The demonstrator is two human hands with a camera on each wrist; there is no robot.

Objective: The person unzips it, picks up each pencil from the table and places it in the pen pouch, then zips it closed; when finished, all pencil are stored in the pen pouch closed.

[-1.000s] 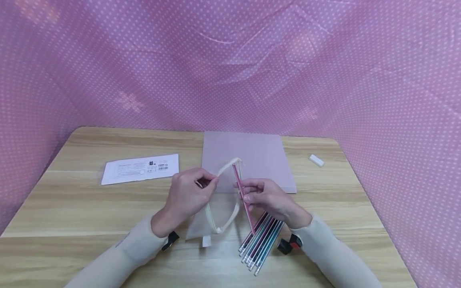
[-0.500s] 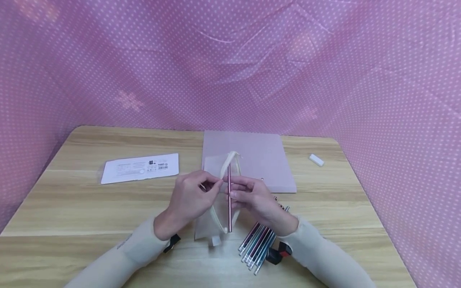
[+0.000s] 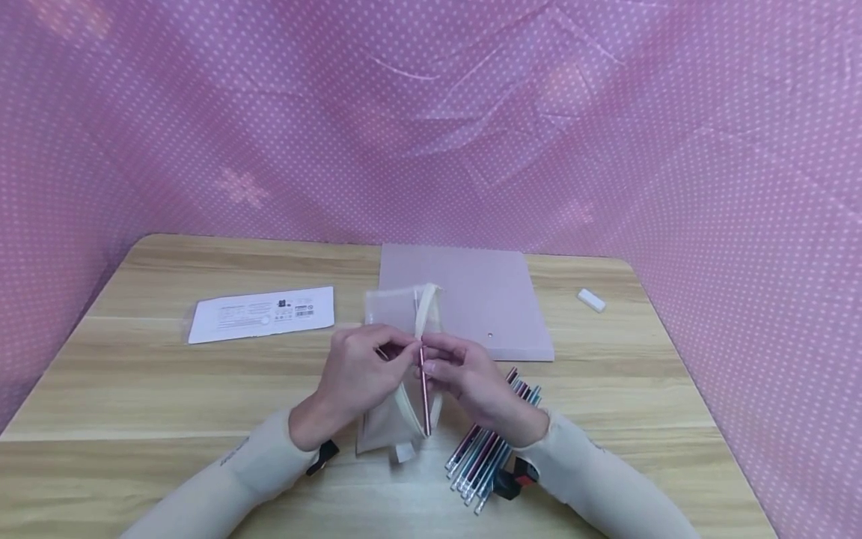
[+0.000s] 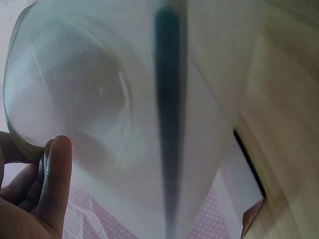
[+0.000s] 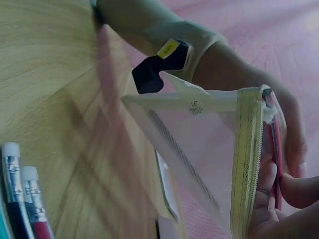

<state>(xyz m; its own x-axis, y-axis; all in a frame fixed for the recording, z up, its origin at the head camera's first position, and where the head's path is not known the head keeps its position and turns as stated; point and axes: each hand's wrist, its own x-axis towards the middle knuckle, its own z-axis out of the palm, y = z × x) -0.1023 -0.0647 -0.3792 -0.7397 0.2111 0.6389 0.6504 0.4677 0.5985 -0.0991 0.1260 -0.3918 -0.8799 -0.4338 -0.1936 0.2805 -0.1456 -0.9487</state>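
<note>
My left hand [image 3: 367, 367] pinches the rim of a translucent mesh zip pouch [image 3: 390, 423], thumb against finger, also seen in the left wrist view [image 4: 47, 184]. The pouch stands with its pale zipper [image 5: 246, 149] spread apart. Between finger and thumb, my right hand [image 3: 474, 382] holds a shiny pink-red pencil [image 3: 425, 400] at the opening. Its lower end is by the near corner of the zipper, and the upper part passes behind the pouch's edge. A dark, pencil-like strip [image 4: 168, 99] shows through the mesh in the left wrist view.
Several metallic pencils [image 3: 481, 464] with white erasers lie under my right wrist. A pale pink flat box or pad [image 3: 471, 292] lies behind the pouch. To the left is a white printed packet [image 3: 263, 314]; a white eraser [image 3: 592, 300] lies far right. Pink dotted cloth [image 3: 431, 135] surrounds the table.
My right hand has moved left, bringing the pencil from beside the pouch to its opening. The pencil has turned more upright in view, its upper end now behind the rim. The left hand shifts slightly right.
</note>
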